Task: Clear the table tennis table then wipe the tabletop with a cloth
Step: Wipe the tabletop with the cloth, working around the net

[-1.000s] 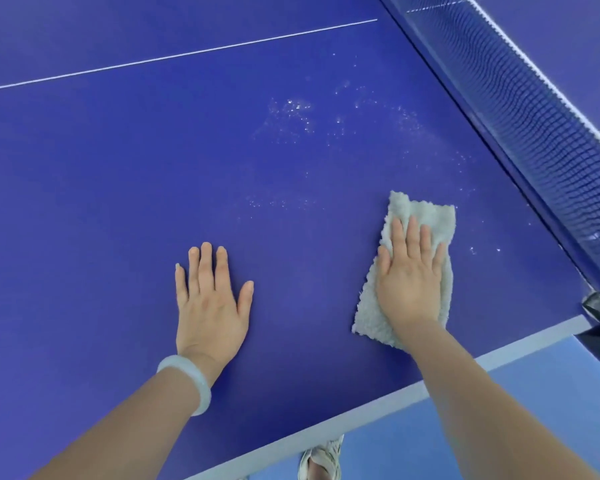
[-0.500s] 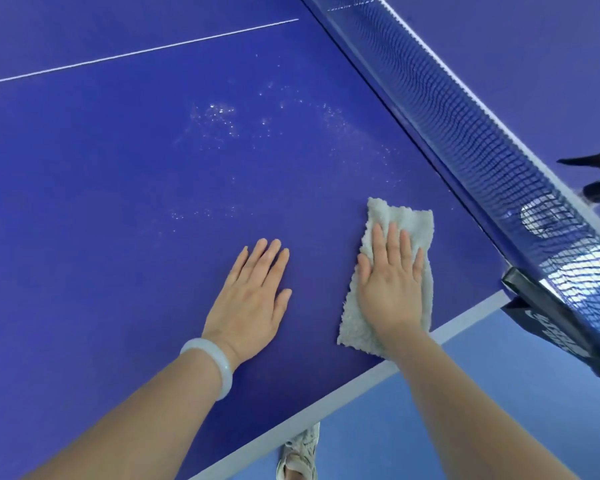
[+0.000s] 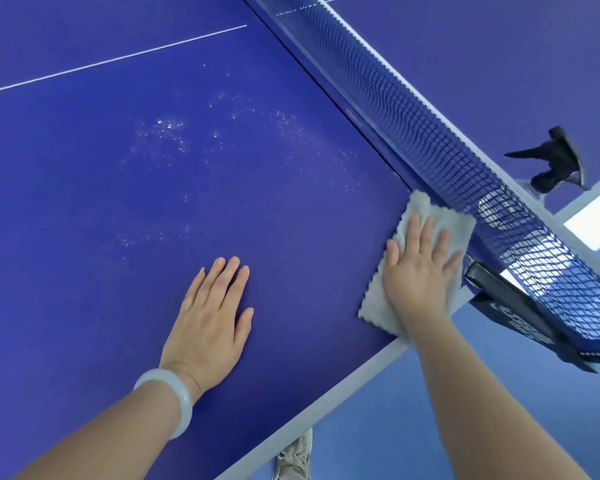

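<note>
Right hand (image 3: 420, 268) has slid the cloth (image 3: 445, 218) from mid-panel out to the net (image 3: 447, 157). A second ago there was bare blue between cloth and net; now the cloth's far corner sits right at the net's base, just beside the clamp (image 3: 513, 306), and its near corner is at the white edge line (image 3: 326, 393). The hand is flat, fingers straight and slightly spread, palm pressing the cloth down, not pinching it. Left hand (image 3: 212, 317) stays planted on the bare surface (image 3: 66, 254), flat, fingers close together, thumb out; it looks like a brace only. It has turned a bit toward the net, but the head has swung as well, so some of that is likely the view. No loose items show on this half, so clearing looks done and this is the wiping step. That stroke probably covers the strip by the net near the edge. White specks (image 3: 163, 129) still sit further in, left of where the cloth lies, so that patch looks unwiped. Likely next pass: pull the cloth back from the net and sweep it across the specks. Risk: snagging the cloth under the net or on the clamp.
</note>
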